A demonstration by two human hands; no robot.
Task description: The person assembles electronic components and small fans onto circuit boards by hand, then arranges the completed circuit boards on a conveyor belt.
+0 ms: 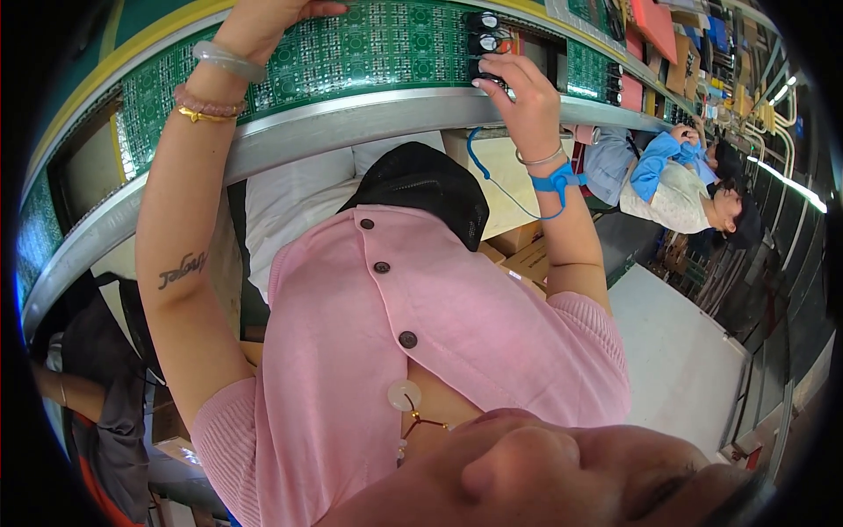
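Observation:
A long green circuit board panel [373, 53] lies along a metal rail at the top of the view. My left hand [268, 16] is over the panel's left part, partly cut off by the upper edge. One fingertip shows above the board, but the other fingers are out of sight. At the panel's right end stands a row of black round buzzer-like components [486, 42] with white tops. My right hand [525, 92] pinches the nearest black component [489, 77] between thumb and fingers; these partly cover it. A blue wrist strap [558, 181] with a cord is on my right wrist.
The metal rail [351, 121] runs in front of me. Further right along the line lies another green board [587, 75] with black parts, and a co-worker [667, 180] is there. Cardboard boxes [527, 255] stand below. Another person's arm [79, 393] shows at lower left.

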